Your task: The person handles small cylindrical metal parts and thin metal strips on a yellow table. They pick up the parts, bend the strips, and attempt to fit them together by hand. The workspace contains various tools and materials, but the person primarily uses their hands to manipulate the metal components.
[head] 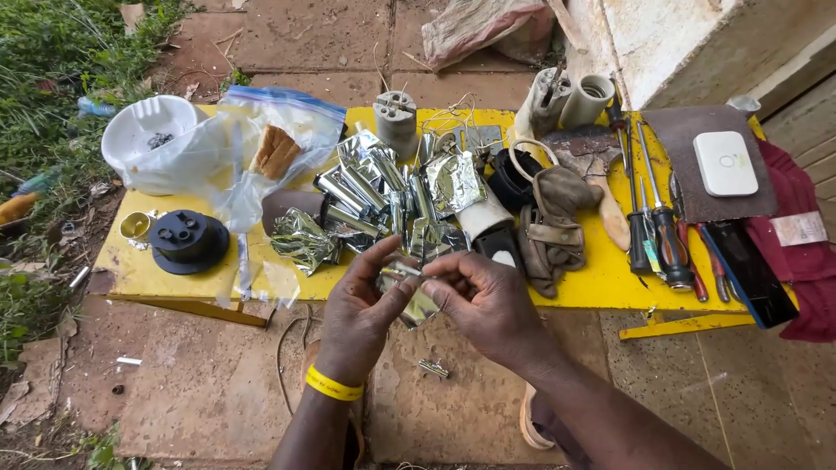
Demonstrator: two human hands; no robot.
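Both hands meet just in front of a low yellow table [601, 287], above a stone-slab floor. The left hand [361, 309], with a yellow wristband [333, 384] on its wrist, and the right hand [483, 300] pinch one small silver foil-wrapped piece [409, 280] between thumbs and fingertips; the fingers of both are curled tight onto it. It sits between the two hands, at the near edge of the table.

On the table behind the hands lies a heap of crumpled silver foil strips [383, 196], too tangled to count. To the left stand one white plastic bowl [144, 130], one clear plastic bag [252, 148] with a brown chunk inside, one black round part [187, 239] and one small brass cap [135, 226]. One grey ridged cylinder [396, 117] stands at the far edge. Right of the foil lies one worn grey glove [553, 218]. Further right lie at least three screwdrivers [662, 235] side by side, then one white rounded device [724, 163] resting on one brown cloth [697, 130], with one dark red cloth [805, 261] at the table's end.

One small metal clip [434, 368] lies on the floor below the hands.
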